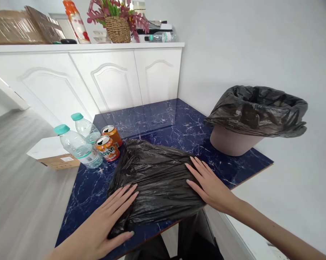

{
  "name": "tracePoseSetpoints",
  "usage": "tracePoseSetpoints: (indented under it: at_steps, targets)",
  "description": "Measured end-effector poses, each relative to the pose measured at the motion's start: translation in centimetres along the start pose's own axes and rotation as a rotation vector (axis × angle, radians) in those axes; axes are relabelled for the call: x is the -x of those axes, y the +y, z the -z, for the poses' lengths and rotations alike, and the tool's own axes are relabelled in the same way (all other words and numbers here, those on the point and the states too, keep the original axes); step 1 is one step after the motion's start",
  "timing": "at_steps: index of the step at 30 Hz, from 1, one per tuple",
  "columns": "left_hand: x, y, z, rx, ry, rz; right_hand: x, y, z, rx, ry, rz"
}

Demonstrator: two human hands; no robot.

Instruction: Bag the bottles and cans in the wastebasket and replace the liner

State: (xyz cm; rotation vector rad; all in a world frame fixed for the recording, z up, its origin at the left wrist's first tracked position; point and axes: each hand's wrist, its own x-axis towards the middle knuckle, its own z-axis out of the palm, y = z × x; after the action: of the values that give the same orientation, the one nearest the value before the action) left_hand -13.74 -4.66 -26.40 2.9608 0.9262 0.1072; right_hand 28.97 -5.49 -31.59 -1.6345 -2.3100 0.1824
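A black plastic garbage bag (160,177) lies spread and wrinkled on the blue marbled tabletop (157,124), reaching its front edge. My left hand (105,220) rests flat on the bag's left side, fingers stretched out and thumb apart. On the bag's right side lies my right hand (208,184), palm down with the fingers spread. Neither hand grips anything. Just beyond the bag's far left corner stand two orange drink cans (108,148), both with opened tops. Beside them are two clear plastic bottles (78,146) with teal caps, upright.
At the table's right stands a pinkish trash bin (230,141) lined with a black bag (257,108). A cardboard box (60,159) sits left of the table, lower down. Behind, a white cabinet (111,79) carries a woven flower basket (117,29) and other items.
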Motion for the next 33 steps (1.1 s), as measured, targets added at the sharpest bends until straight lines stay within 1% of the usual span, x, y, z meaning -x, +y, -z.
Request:
tracePoseSetpoints:
  at_steps: [2,5,6,7,9,12,14,15,17,19,20,22,23,25,26,28,29,30,33]
  targets:
    - [0.6,-0.5,0.3,-0.009,0.035,-0.004,0.9,-0.6,1.0,-0.027,-0.017,0.122]
    - [0.5,-0.4,0.5,0.071,0.127,-0.019,2.0,-1.7,2.4,-0.074,-0.128,0.371]
    - [0.4,-0.2,0.7,0.122,0.162,-0.028,2.2,-2.0,2.6,-0.09,-0.151,0.424]
    - [0.2,0.2,1.0,0.174,0.201,-0.024,2.3,-2.1,2.7,-0.105,-0.152,0.453]
    - [-0.4,1.2,2.1,0.256,0.288,0.043,2.3,-2.2,2.7,-0.137,-0.081,0.452]
    - [-2.1,2.7,4.6,0.319,0.404,0.271,1.9,-1.9,2.5,-0.238,0.074,0.386]
    - [-3.7,2.9,6.4,0.324,0.45,0.381,1.5,-1.8,2.5,-0.333,0.122,0.295]
    - [-4.7,2.7,7.1,0.302,0.465,0.421,1.2,-1.7,2.5,-0.37,0.128,0.224]
    - [-6.8,1.4,8.1,0.208,0.471,0.477,0.4,-1.6,2.6,-0.409,0.112,0.05]
    - [-8.9,-0.2,8.6,0.062,0.414,0.51,-0.7,-1.3,2.5,-0.423,0.067,-0.106]
    - [-9.8,-0.8,8.8,-0.042,0.389,0.523,-1.4,-1.2,2.5,-0.429,0.043,-0.163]
    - [-11.4,-1.2,8.9,-0.219,0.404,0.488,-2.9,-0.8,2.4,-0.416,-0.008,-0.238]
    - [-12.0,-0.9,8.9,-0.271,0.431,0.438,-3.6,-0.6,2.4,-0.392,-0.04,-0.26]
    - [-12.8,0.6,8.5,-0.268,0.44,0.267,-4.8,-0.3,2.4,-0.333,-0.11,-0.283]
    - [-13.1,1.6,8.0,-0.23,0.404,0.168,-5.3,-0.2,2.5,-0.311,-0.142,-0.285]
    - [-13.5,3.4,6.2,-0.147,0.285,-0.001,-6.1,0.1,2.7,-0.292,-0.18,-0.283]
    - [-13.6,4.0,5.0,-0.123,0.236,-0.042,-6.4,0.2,2.9,-0.289,-0.189,-0.281]
    - [-13.8,4.4,3.7,-0.117,0.207,-0.054,-6.6,0.2,3.0,-0.283,-0.198,-0.279]
    - [-14.6,4.0,-0.1,-0.16,0.175,-0.001,-6.6,-0.3,3.8,-0.253,-0.22,-0.298]
